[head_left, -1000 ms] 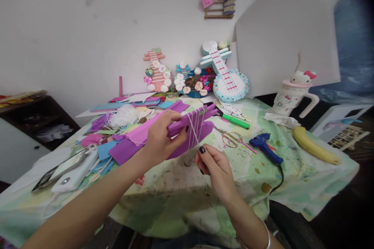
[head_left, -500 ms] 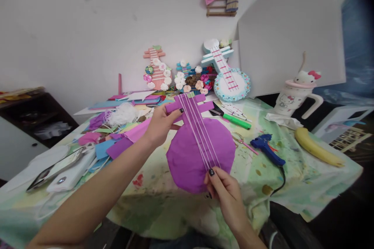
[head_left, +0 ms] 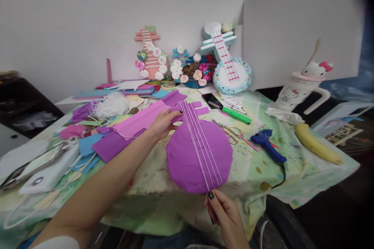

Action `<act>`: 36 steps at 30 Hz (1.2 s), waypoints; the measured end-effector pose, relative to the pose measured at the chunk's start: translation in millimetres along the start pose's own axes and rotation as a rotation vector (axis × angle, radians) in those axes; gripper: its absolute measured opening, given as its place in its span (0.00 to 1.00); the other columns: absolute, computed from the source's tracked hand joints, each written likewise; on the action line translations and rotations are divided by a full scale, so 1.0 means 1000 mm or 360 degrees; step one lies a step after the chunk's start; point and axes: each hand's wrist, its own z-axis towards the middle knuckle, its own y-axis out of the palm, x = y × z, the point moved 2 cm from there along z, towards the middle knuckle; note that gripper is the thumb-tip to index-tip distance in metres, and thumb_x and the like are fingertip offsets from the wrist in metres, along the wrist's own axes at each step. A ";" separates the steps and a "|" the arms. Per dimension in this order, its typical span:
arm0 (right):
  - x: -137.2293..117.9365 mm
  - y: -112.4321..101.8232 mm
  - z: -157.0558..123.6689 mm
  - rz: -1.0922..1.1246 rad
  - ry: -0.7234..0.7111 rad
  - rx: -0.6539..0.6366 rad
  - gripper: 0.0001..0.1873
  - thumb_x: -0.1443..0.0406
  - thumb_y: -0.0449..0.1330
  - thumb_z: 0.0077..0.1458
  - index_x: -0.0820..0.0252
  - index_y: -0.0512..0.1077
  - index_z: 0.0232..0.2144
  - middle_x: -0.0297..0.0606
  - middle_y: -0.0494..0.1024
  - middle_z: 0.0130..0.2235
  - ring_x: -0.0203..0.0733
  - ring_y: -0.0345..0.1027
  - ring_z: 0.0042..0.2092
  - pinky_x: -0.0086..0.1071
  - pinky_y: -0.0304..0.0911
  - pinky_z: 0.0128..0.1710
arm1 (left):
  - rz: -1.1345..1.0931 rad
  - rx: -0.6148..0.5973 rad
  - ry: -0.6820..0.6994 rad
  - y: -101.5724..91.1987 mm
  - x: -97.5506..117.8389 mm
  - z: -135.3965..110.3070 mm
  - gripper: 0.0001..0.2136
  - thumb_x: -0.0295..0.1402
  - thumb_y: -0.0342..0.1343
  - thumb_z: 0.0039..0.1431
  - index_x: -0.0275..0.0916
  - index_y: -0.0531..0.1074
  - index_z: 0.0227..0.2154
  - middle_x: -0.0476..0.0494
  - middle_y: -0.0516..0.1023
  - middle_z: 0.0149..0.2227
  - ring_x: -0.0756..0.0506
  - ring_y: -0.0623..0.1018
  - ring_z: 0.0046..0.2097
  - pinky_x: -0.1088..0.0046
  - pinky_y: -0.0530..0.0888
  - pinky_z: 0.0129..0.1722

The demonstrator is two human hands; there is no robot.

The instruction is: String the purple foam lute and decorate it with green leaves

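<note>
Purple foam guitar (head_left: 196,151) face-up, neck pointing away, hands gripping both ends

The left hand (head_left: 163,124), forearm (head_left: 117,179) stretched forward, pinches closed; the right hand (head_left: 226,214), low and near, pinches fingertips together.

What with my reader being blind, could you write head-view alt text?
A left hand holds the neck of a purple paper guitar with white strings; the right hand pinches its lower edge. Scissors, a glue gun and a banana lie nearby.
</note>
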 end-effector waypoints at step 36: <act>0.024 0.001 0.005 -0.0050 0.0095 -0.0068 0.27 0.46 0.53 0.54 0.66 0.73 0.28 0.28 0.56 0.16 0.31 0.50 0.20 0.25 0.47 0.20 | -0.0196 0.0024 -0.0100 -0.010 -0.040 0.014 0.09 0.24 0.62 0.43 0.33 0.75 0.31 0.48 0.77 0.29 0.52 0.76 0.28 0.80 0.73 0.23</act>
